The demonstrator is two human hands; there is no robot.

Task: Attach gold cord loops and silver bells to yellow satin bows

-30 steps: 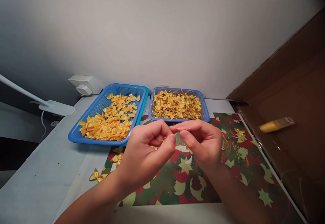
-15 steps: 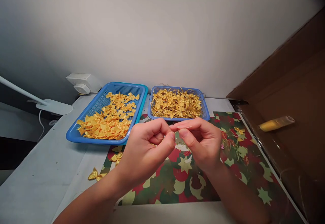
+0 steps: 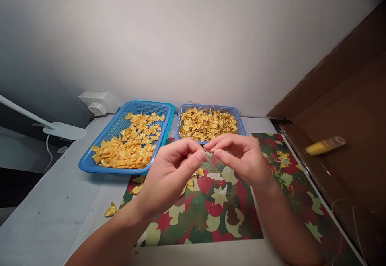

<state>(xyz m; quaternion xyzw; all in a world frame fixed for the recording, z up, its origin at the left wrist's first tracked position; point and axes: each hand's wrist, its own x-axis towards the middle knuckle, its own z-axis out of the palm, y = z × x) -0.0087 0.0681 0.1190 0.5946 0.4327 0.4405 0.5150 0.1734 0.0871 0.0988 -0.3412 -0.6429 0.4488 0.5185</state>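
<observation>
We've L hand (image 3: 173, 167) & R hand (image 3: 243, 161) apparently pinching thin gold cord (image 3: 217, 168) btwn fingertips above patterned cloth (image 3: 212, 223), prob mid-knot, so next move needs steady tips & light pull.

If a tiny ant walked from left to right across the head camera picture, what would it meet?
White stand → larger blue basket → left hand → right hand → loose yellow bow → yellow tube. The smaller blue basket sits beyond the hands, overlapping them, so I left it out.
</observation>
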